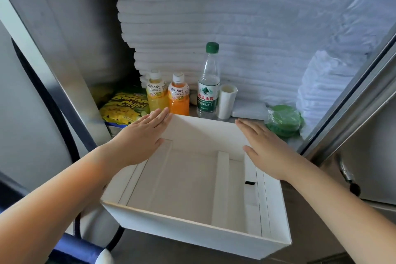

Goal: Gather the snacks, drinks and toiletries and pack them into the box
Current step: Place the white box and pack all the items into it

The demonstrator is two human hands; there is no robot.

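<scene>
An open white cardboard box [188, 223] sits in front of me with nothing inside. My left hand [141, 137] lies flat on its left rim and my right hand [263, 146] lies flat on its right rim, fingers straight. Behind the box stand a yellow juice bottle [156, 94], an orange juice bottle [179, 95] and a green-capped water bottle [209, 85]. A yellow bag of banana chips [123, 107] lies at the left. A white roll [227, 100], a flat white packet [249, 110] and a green wrapped pack [284, 120] sit at the right.
A tall stack of folded white towels [235, 28] fills the back of the shelf. A metal frame [351, 100] slants along the right side and another metal post [53, 75] along the left. A dark hose [53, 113] and a blue handle [75, 246] lie at lower left.
</scene>
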